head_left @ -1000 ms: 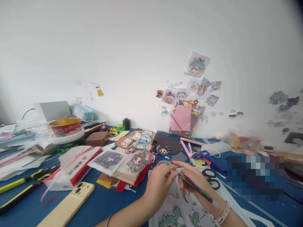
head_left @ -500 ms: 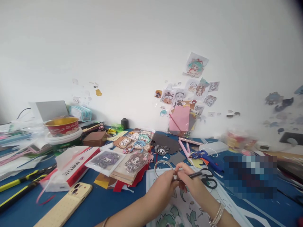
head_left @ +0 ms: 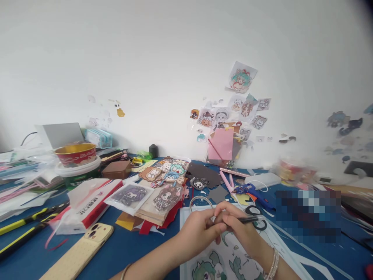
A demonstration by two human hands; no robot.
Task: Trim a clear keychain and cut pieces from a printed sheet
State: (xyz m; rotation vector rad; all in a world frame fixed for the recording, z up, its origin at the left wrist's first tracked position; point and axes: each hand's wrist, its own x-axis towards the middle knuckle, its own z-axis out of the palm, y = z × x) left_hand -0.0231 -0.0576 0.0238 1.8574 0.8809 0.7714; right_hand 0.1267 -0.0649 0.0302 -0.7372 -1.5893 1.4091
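Observation:
My left hand (head_left: 201, 228) and my right hand (head_left: 240, 226) meet above a printed sheet with green cartoon drawings (head_left: 214, 268). A slim dark pen-like tool (head_left: 251, 219) lies in my right hand, its back end sticking out to the right; its front end is hidden by my fingers. My left fingers are pinched together against the right ones, and whatever is between them cannot be made out. Black-handled scissors (head_left: 261, 225) show just beyond my right hand, partly behind the tool. A roll of clear tape (head_left: 201, 198) sits behind my left hand.
Left of the sheet lie stacked cartoon cut-outs (head_left: 164, 200), a white and red packet (head_left: 96, 210), a phone (head_left: 77, 252) and yellow-black pliers (head_left: 32, 223). A blue glue gun (head_left: 262, 198) and a white power bank (head_left: 264, 179) are at the right. Stickers cover part of the wall.
Both hands have shifted slightly and the fingers have changed their grip. The pen-like tool has swung lower at its back end and slid rightward across the scissors' handles.

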